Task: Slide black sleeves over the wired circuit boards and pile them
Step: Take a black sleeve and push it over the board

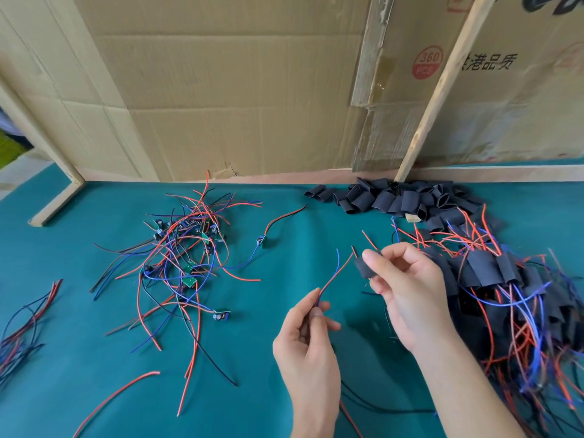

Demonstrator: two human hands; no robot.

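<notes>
My right hand (407, 289) pinches a black sleeve (363, 267) between thumb and fingers; thin wire ends stick out above it. My left hand (308, 339) pinches a red and a blue wire (336, 271) that rise toward the sleeve. Whether a board sits inside the sleeve is hidden. A tangle of bare green circuit boards with red, blue and black wires (186, 248) lies at centre left on the teal cloth. Empty black sleeves (395, 197) are heaped at the back. A pile of sleeved boards (493, 279) lies at the right.
Loose wires (28, 314) lie at the left edge, and one single board (222, 315) lies near the centre. A cardboard wall (237, 90) and a leaning wooden slat (439, 90) close off the back. A wooden strip (57, 200) runs along the back left.
</notes>
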